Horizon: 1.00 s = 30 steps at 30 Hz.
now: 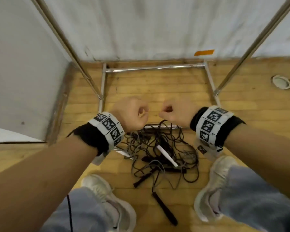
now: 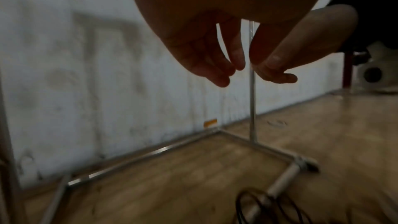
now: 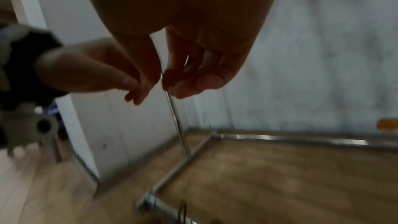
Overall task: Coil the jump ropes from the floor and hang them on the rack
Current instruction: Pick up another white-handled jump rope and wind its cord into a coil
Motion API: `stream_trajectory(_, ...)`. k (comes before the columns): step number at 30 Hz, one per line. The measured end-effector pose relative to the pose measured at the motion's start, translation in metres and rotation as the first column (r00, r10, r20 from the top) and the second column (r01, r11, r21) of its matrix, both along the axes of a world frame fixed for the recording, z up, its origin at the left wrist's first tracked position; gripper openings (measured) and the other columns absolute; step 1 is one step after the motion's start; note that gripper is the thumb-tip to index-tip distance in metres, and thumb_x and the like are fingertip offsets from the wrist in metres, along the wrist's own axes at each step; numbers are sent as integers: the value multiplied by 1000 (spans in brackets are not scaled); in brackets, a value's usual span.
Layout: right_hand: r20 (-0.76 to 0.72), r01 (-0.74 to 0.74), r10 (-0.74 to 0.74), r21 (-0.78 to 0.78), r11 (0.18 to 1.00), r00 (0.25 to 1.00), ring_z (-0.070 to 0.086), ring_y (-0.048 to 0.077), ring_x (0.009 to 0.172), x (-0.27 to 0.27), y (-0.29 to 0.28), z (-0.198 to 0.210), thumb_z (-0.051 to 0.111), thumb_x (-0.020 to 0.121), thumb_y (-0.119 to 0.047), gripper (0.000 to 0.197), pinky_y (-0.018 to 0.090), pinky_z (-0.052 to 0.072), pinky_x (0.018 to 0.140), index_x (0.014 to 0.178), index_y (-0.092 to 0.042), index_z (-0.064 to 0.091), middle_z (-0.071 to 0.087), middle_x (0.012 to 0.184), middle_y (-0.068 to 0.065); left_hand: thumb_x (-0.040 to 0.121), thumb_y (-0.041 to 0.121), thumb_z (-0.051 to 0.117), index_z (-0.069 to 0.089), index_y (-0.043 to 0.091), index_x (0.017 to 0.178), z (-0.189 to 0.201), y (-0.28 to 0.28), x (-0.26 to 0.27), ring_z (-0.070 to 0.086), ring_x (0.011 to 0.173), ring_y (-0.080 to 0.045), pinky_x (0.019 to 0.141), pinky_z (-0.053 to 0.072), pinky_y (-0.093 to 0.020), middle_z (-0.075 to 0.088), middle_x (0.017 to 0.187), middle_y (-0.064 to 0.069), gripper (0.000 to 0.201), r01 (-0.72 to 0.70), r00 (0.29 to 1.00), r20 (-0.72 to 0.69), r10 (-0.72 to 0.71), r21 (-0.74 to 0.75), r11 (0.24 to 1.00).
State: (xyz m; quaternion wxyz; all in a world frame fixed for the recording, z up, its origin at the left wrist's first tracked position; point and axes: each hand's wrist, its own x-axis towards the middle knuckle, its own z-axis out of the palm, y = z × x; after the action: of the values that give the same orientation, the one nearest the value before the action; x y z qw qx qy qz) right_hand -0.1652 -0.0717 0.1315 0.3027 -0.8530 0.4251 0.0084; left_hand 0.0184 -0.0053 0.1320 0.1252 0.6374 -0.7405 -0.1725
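Note:
Several dark jump ropes [image 1: 161, 148] lie tangled on the wooden floor between my feet, with black handles [image 1: 164, 210] and a white handle [image 1: 166, 154] among them. The metal rack's base frame [image 1: 151, 68] rests against the wall, and its uprights [image 1: 65, 42] rise on both sides. My left hand [image 1: 134, 113] and right hand [image 1: 172, 111] hover close together above the tangle, fingers loosely curled, holding nothing. The left wrist view shows my left fingers [image 2: 215, 67] hanging down empty, with rope loops [image 2: 269, 209] below. The right wrist view shows my right fingers [image 3: 193, 81] empty too.
My white shoes [image 1: 107, 198] [image 1: 213, 186] stand either side of the pile. A white wall with an orange tape strip [image 1: 204, 52] backs the rack. A round floor cap [image 1: 281, 82] sits at right. A thin black cable [image 1: 69, 213] hangs by my left leg.

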Motion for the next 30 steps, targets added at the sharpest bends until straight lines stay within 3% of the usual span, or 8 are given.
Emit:
stream_trajectory(5, -321, -135, 217, 257, 957, 922, 48, 17, 52, -10, 16, -107, 55, 90, -35, 34, 24, 36, 45, 73, -8, 67, 58, 63, 7, 85, 28, 59, 69, 19, 86, -94, 0, -18, 54, 69, -18, 52, 38, -25, 55, 79, 8, 14, 159, 986, 13, -164, 183, 970)
stream_trajectory(10, -612, -220, 438, 401, 889, 658, 47, 14, 53, -32, 52, -177, 55, 87, -52, 36, 24, 34, 44, 78, -17, 52, 49, 64, -1, 89, 29, 56, 69, 19, 92, -154, 7, -44, 51, 75, -14, 65, 46, -29, 53, 84, 6, 17, 281, 959, -70, -273, 322, 904)
stream_trajectory(12, -660, -219, 477, 438, 872, 581, 44, 13, 55, -41, 63, -191, 53, 92, -39, 24, 25, 34, 46, 92, -15, 54, 46, 67, -1, 89, 31, 56, 68, 20, 97, -168, 10, -54, 54, 80, -13, 70, 49, -28, 56, 90, 6, 18, 297, 955, -86, -285, 365, 882)
stream_trajectory(14, -658, -213, 463, 426, 879, 594, 41, 13, 56, -47, 68, -196, 49, 95, -28, 14, 26, 33, 49, 96, -15, 55, 43, 69, -1, 89, 31, 57, 67, 20, 102, -176, 12, -60, 56, 87, -15, 75, 52, -31, 58, 100, 4, 19, 315, 947, -83, -310, 415, 853)
stream_trajectory(19, -368, -175, 261, 251, 952, 893, 52, 21, 69, -57, 56, -186, 47, 93, -33, 25, 31, 42, 58, 82, -16, 61, 51, 78, 1, 85, 36, 66, 49, 22, 135, -184, 11, -64, 41, 126, -18, 106, 38, -36, 49, 134, 4, 55, 315, 942, -41, -332, 445, 838)
stream_trajectory(22, -107, 6, 23, 261, 965, 994, 53, 13, 60, -51, 37, -169, 51, 91, -29, 26, 27, 40, 55, 68, -21, 62, 56, 64, -4, 88, 34, 62, 56, 23, 124, -178, 4, -67, 50, 117, -18, 98, 42, -35, 59, 119, 3, 39, 276, 960, -81, -268, 435, 857)
stream_trajectory(26, 186, 141, -200, 288, 947, 962, 45, 7, 53, -31, 0, -136, 57, 90, -23, 28, 24, 36, 52, 64, -17, 60, 51, 57, -6, 98, 25, 45, 57, 13, 97, -153, -17, -62, 55, 74, -18, 59, 40, -29, 58, 80, 1, 17, 35, 965, -258, 48, 307, 951)
stream_trajectory(30, 377, 234, -364, 347, 908, 852, 42, 0, 47, -19, -24, -110, 60, 89, -22, 25, 14, 35, 47, 67, -11, 58, 47, 55, -5, 102, 29, 35, 41, 18, 95, -120, -36, -47, 57, 63, -17, 54, 43, -33, 61, 73, -2, 15, -95, 929, -347, 132, 122, 988)
